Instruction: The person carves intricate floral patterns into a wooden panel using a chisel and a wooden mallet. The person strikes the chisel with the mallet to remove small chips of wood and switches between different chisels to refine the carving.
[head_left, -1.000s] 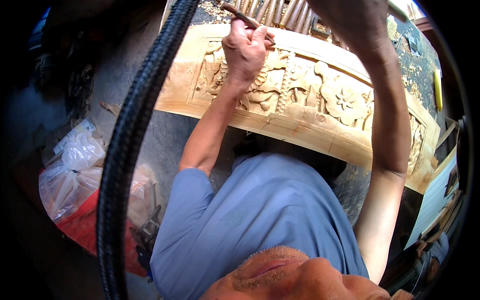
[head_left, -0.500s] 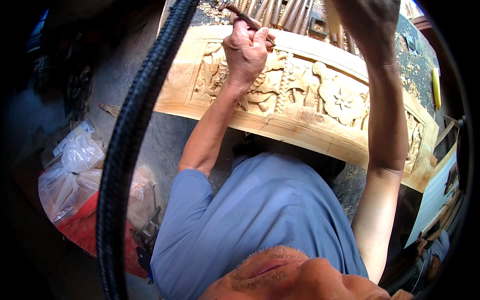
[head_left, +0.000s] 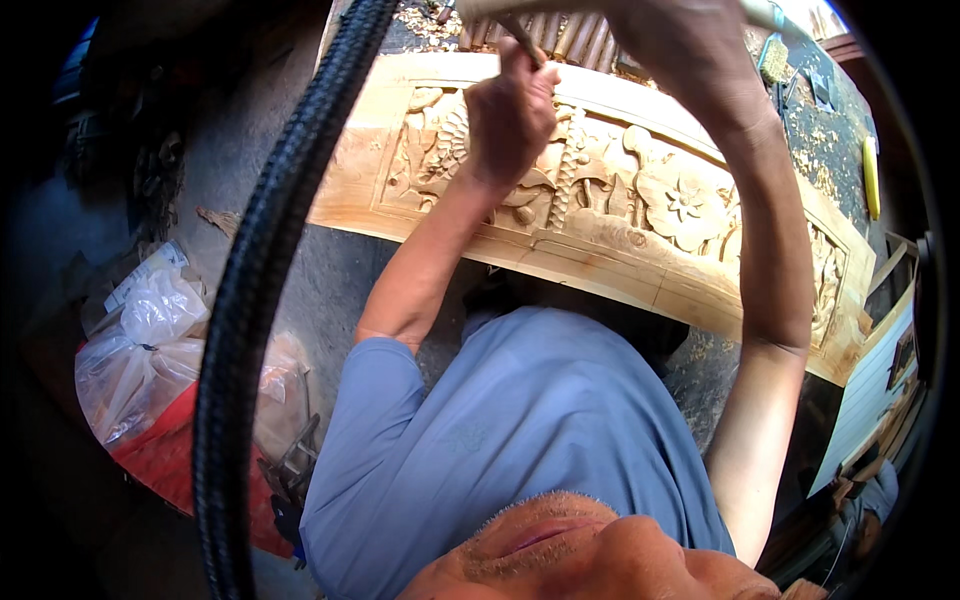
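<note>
A long pale wooden panel (head_left: 600,262), carved in relief with flowers and leaves, lies across the bench in front of me. Over its left part, my left hand (head_left: 510,118) is closed around a carving chisel (head_left: 524,42), whose upper end rises above the fist. The chisel's cutting tip is hidden by the hand. My right hand (head_left: 690,45), smeared by motion at the upper edge, grips a pale wooden mallet (head_left: 482,8). The mallet reaches left to the chisel's top end and is partly cut off by the picture's edge.
Several chisels (head_left: 580,38) lie in a row behind the panel, among wood shavings (head_left: 825,150). A brush (head_left: 773,58) and a yellow object (head_left: 872,178) are at the right. A black braided hose (head_left: 262,240) crosses the left side; plastic bags (head_left: 150,370) stand below.
My right hand has swung left and the mallet has come over to the chisel's top. My left hand has shifted slightly right and turned, with the chisel standing more upright.
</note>
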